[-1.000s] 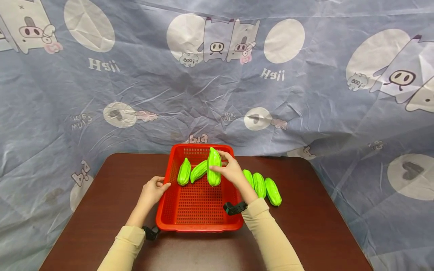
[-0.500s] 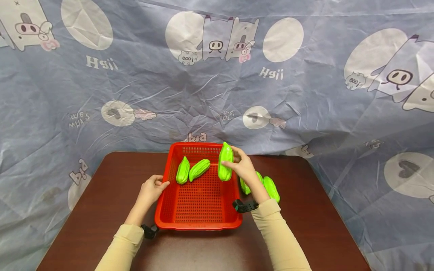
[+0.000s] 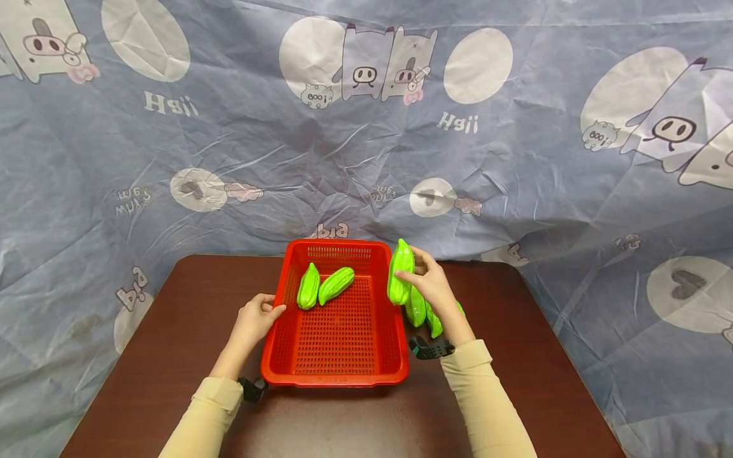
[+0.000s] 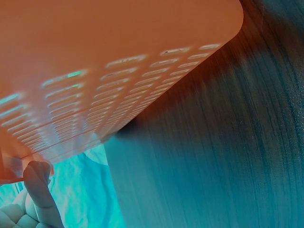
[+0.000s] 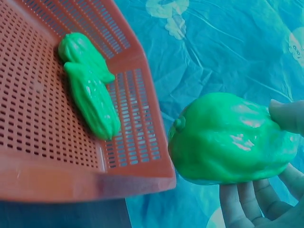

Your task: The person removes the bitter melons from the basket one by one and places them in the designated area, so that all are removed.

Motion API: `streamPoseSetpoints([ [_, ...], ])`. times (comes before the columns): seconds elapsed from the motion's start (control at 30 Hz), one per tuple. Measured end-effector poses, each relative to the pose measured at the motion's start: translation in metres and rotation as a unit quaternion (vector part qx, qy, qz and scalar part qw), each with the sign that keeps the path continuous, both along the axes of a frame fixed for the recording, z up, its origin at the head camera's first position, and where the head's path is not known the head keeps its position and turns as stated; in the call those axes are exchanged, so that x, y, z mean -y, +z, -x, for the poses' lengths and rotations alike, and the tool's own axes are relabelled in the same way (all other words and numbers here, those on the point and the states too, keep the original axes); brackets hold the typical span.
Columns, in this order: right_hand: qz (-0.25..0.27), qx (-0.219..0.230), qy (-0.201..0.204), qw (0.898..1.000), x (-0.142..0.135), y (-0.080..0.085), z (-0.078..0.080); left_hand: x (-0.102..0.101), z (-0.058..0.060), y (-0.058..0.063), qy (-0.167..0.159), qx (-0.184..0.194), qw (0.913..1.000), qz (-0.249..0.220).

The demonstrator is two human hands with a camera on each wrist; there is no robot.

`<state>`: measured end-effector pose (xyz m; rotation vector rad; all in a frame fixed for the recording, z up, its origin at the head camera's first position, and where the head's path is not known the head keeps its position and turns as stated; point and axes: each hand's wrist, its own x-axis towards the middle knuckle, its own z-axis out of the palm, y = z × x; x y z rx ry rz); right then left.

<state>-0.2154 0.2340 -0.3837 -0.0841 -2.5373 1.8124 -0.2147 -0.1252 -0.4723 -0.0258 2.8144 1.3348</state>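
Observation:
My left hand (image 3: 256,318) grips the left rim of a red plastic basket (image 3: 336,380), thumb over the edge. In the left wrist view a finger (image 4: 39,190) bends up against the rim. My right hand (image 3: 435,289) holds a bright green, ridged bitter melon (image 3: 402,272), pointed end up, over the basket's right rim. The right wrist view has this melon (image 5: 232,140) between thumb and fingers, just outside the basket wall. Two more bitter melons lie inside near the back left, one upright-pointing (image 3: 308,287) and one slanted (image 3: 336,285).
On the brown table (image 3: 515,381), right of the basket, lie more bitter melons (image 3: 416,310), partly hidden behind my right hand and wrist. A blue-grey printed cloth (image 3: 343,146) hangs behind the table's far edge.
My right hand has carried the bitter melon rightward, from over the basket's inside to its right rim. The left hand keeps its grip, and the two melons inside stay put.

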Motion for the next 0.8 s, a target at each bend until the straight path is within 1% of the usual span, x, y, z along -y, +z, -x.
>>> streamPoseSetpoints([
  [0.1,-0.001,0.005,-0.005,1.000,-0.005,-0.001,-0.003,0.001,0.001,-0.001,-0.001,0.000,1.0000,0.000],
  [0.3,-0.030,0.012,-0.023,0.999,-0.016,-0.008,-0.007,0.001,0.000,0.000,-0.003,0.002,1.0000,-0.003],
  [0.53,-0.039,0.027,-0.025,0.999,-0.026,-0.018,-0.014,0.001,0.001,0.000,-0.001,0.005,0.9999,-0.009],
  [0.67,-0.046,0.039,-0.029,0.998,-0.033,-0.027,-0.018,0.001,0.000,0.000,-0.001,0.006,0.9999,-0.009],
  [0.8,-0.047,0.042,-0.024,0.998,-0.039,-0.038,-0.023,0.001,0.000,0.000,-0.001,0.006,0.9999,-0.009],
])
